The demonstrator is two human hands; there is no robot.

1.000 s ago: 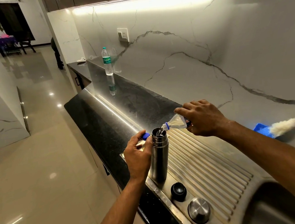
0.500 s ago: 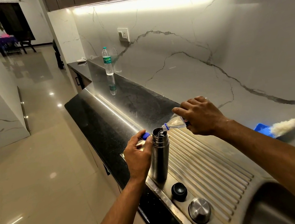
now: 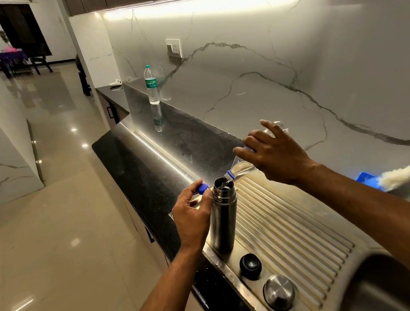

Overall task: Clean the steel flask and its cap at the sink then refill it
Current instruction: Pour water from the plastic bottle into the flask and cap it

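Observation:
The steel flask (image 3: pixel 223 218) stands upright and uncapped on the ribbed drainboard (image 3: pixel 291 224) of the sink. My left hand (image 3: pixel 192 216) grips the flask's side and pinches a small blue bottle cap (image 3: pixel 203 188) between its fingers. My right hand (image 3: pixel 273 153) holds a clear plastic water bottle (image 3: pixel 240 171) tipped steeply, its mouth over the flask's opening, water running in. The flask's black inner stopper (image 3: pixel 250 266) and its steel outer cap (image 3: pixel 279 292) lie on the drainboard in front of the flask.
A second water bottle (image 3: pixel 152 85) stands far back on the black counter (image 3: pixel 145 165). A blue dustpan (image 3: pixel 368 180) and a fluffy duster (image 3: pixel 399 175) lie at the right by the marble wall. The sink basin (image 3: pixel 394 287) is at lower right.
My right hand has lifted the bottle's rear end higher, tipping it more steeply over the flask. The left hand and flask have stayed put.

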